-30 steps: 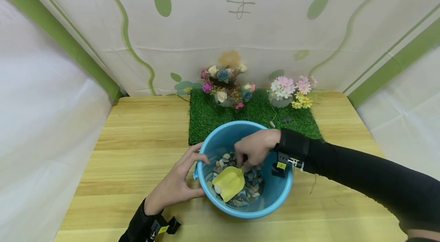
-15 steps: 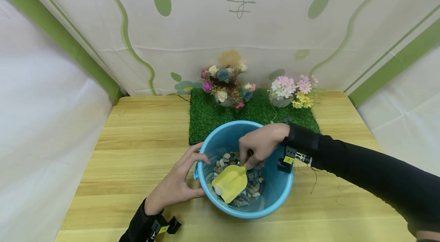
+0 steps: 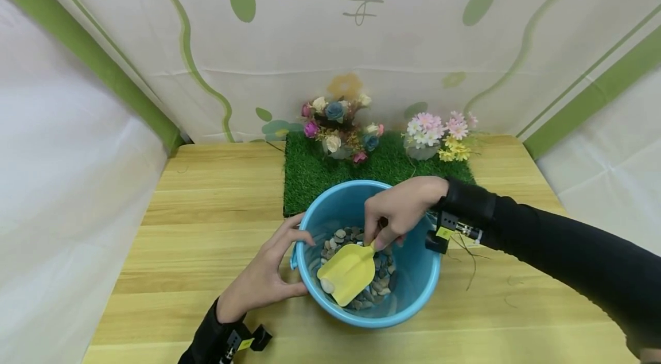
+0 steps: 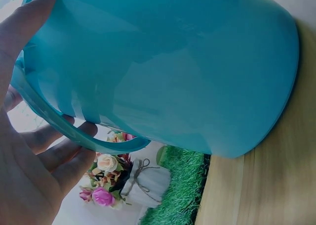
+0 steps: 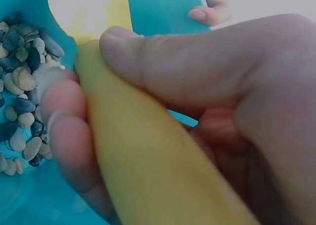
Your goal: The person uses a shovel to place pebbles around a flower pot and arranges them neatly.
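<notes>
A blue bucket (image 3: 361,322) stands on the wooden table with a layer of pebbles (image 3: 339,236) on its bottom. My right hand (image 3: 400,212) reaches inside it and grips the handle of a yellow toy shovel (image 3: 351,272); in the right wrist view, thumb and fingers wrap that handle (image 5: 133,151). One pale pebble (image 3: 327,286) lies at the front edge of the shovel's blade, which is over the other pebbles. At the bucket's left side, my left hand (image 3: 265,278) holds the rim, with fingertips over the edge and thumb against the outside. The bucket's handle (image 4: 74,128) hangs down beside that palm.
Behind the bucket lies a green artificial grass mat (image 3: 310,180). On it stand a pot of mixed roses (image 3: 335,128) and a pot of pink, white and yellow flowers (image 3: 428,134). A printed cloth (image 3: 310,25) rises behind the table (image 3: 206,197). Thin dark strands (image 3: 471,263) lie at right.
My right hand has moved up and to the right, and the shovel has lifted and shifted slightly with it, the pale pebble still on its blade. The left hand and bucket stay in place.
</notes>
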Action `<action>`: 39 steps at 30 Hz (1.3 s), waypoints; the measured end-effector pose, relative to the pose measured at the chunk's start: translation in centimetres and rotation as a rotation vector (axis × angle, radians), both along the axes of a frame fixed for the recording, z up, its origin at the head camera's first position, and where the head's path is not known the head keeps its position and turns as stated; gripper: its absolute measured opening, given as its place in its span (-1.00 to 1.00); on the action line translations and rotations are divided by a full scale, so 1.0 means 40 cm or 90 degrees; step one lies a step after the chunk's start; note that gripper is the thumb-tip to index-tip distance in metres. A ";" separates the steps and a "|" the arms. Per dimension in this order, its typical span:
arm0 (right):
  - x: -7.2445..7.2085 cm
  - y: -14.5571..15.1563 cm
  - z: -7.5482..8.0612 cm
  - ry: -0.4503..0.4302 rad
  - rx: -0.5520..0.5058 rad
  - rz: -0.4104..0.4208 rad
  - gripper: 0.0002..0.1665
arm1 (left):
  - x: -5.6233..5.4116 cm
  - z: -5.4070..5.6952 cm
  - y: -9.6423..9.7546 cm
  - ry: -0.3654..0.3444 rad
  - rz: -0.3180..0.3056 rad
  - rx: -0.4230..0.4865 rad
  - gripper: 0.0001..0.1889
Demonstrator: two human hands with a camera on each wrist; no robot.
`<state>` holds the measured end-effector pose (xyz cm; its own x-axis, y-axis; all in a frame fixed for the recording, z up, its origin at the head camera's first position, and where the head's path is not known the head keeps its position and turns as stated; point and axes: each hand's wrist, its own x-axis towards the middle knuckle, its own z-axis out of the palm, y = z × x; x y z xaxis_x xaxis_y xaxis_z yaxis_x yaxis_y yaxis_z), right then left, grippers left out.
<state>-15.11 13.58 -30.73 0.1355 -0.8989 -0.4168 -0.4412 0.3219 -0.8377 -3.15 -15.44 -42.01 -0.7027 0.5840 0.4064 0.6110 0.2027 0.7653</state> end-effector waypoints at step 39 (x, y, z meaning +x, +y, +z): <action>-0.003 0.137 0.076 -0.052 -0.098 -0.083 -0.63 | 0.005 0.000 -0.001 -0.008 0.010 -0.017 -0.34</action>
<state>-15.24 19.08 -27.69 0.0414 -0.9632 -0.2658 -0.3331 0.2375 -0.9125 -2.94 -15.48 -42.00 -0.7174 0.5831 0.3813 0.5973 0.2332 0.7674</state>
